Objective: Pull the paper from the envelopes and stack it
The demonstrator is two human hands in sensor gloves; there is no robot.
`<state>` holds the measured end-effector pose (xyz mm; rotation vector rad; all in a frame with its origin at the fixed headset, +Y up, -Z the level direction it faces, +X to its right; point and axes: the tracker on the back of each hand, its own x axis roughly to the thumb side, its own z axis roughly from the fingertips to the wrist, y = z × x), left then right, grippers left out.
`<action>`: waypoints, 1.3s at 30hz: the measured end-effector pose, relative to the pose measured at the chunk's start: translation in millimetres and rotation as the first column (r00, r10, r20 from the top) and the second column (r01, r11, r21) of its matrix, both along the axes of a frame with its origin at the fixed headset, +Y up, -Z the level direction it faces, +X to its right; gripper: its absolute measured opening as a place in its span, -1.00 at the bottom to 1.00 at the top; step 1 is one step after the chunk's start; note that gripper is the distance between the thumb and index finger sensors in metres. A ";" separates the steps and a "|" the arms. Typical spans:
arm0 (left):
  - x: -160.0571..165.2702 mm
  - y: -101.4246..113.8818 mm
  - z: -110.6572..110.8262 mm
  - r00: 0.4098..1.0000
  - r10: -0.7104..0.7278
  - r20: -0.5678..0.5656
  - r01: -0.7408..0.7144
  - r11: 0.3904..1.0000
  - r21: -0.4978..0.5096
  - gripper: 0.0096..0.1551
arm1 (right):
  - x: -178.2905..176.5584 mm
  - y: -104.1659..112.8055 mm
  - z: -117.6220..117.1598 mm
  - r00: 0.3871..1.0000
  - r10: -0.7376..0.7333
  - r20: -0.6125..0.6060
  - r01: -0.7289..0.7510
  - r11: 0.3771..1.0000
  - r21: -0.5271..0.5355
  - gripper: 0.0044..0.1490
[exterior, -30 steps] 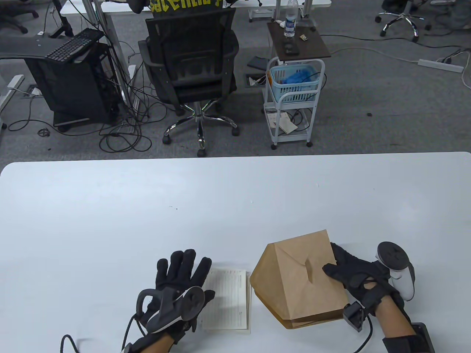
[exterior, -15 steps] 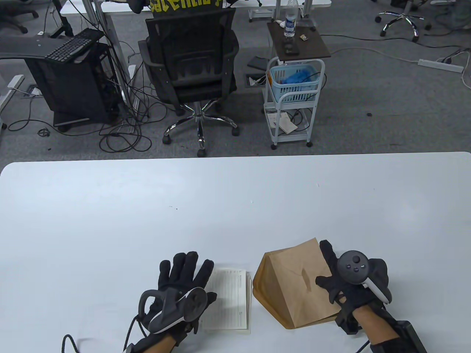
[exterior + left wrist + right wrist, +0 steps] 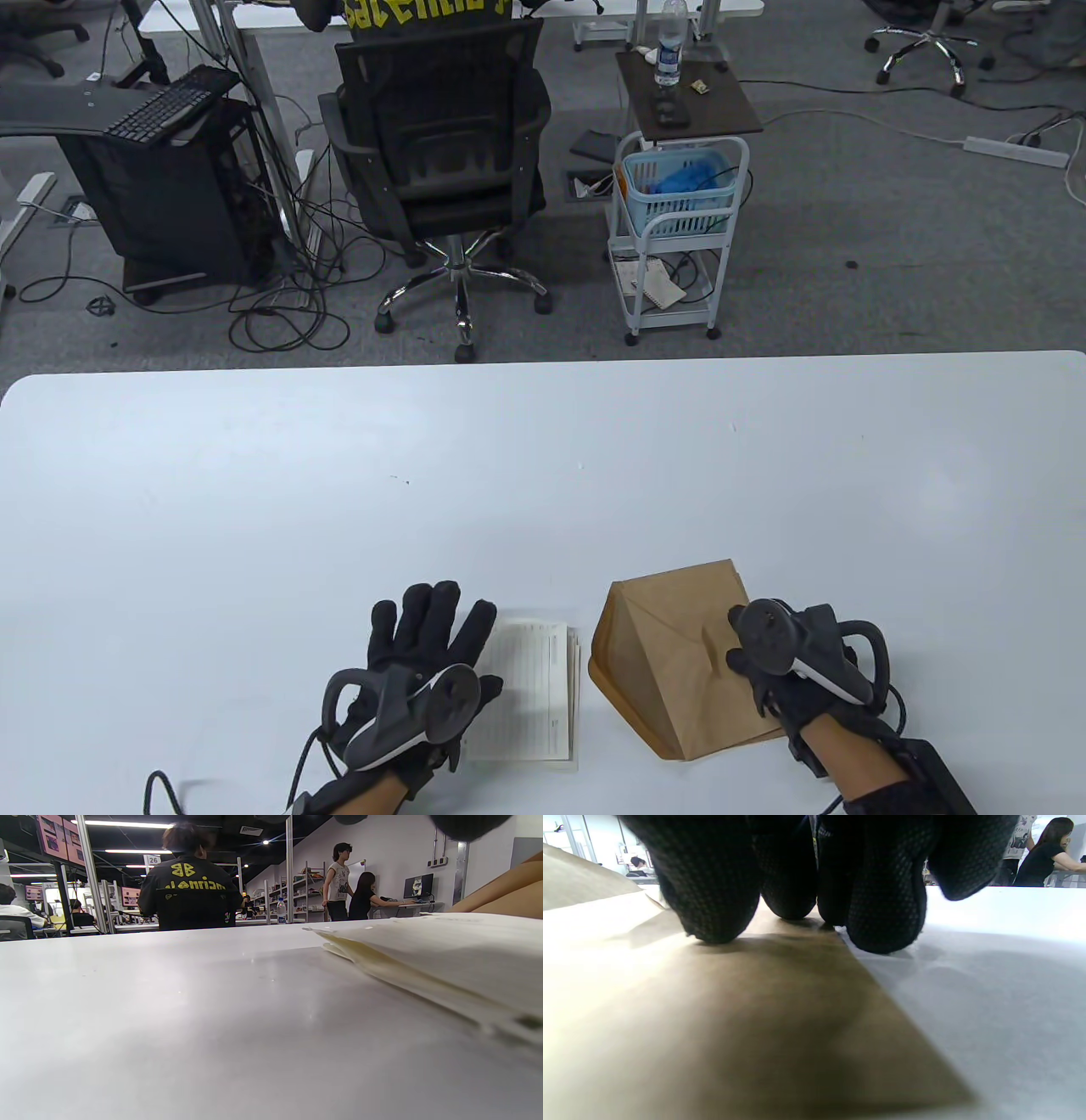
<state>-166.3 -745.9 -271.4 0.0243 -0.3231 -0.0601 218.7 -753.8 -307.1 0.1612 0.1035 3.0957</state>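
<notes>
A brown paper envelope (image 3: 662, 662) lies flat on the white table (image 3: 509, 475) at the near right, its flap pointing left. My right hand (image 3: 757, 655) rests palm down on the envelope's right part. In the right wrist view, its fingertips (image 3: 717, 912) press on the brown envelope (image 3: 712, 1005) beside its edge. A small stack of lined white paper (image 3: 530, 692) lies just left of the envelope. My left hand (image 3: 433, 620) lies flat with fingers spread, its thumb side over the stack's left edge. The left wrist view shows the paper stack (image 3: 424, 955) edge-on and the envelope (image 3: 509, 887) behind it.
Beyond the table's far edge stand a black office chair (image 3: 441, 153) and a white cart (image 3: 679, 246) with a blue basket. A cable trails from my left wrist at the near edge (image 3: 157, 785).
My right hand turned from gripping the envelope's right edge to lying palm down on it, and the envelope came down flat. The left hand barely moved.
</notes>
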 end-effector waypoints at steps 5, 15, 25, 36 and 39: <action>0.3 -0.2 -0.7 1.000 0.009 0.001 -0.009 1.000 -0.005 -0.09 | 0.4 18.3 -0.5 0.999 -0.028 -0.026 0.028 1.000 -0.005 -0.30; -3.9 2.4 -1.1 1.000 0.020 -0.003 -0.020 1.000 0.017 -0.09 | -15.3 61.7 25.2 0.975 -0.088 -0.204 0.132 0.968 0.211 -0.02; -7.7 2.1 -3.7 1.000 0.013 -0.007 -0.013 1.000 0.023 -0.09 | -18.1 42.1 33.5 0.971 -0.048 -0.236 0.093 0.979 0.182 0.14; -9.7 4.4 -4.1 1.000 0.012 -0.010 -0.011 0.999 0.030 -0.09 | -15.6 34.1 33.7 0.972 -0.035 -0.231 0.072 0.986 0.150 0.15; -10.8 5.9 -3.8 1.000 0.016 -0.012 -0.015 0.999 0.035 -0.09 | -15.3 34.1 33.6 0.972 -0.037 -0.231 0.073 0.986 0.152 0.14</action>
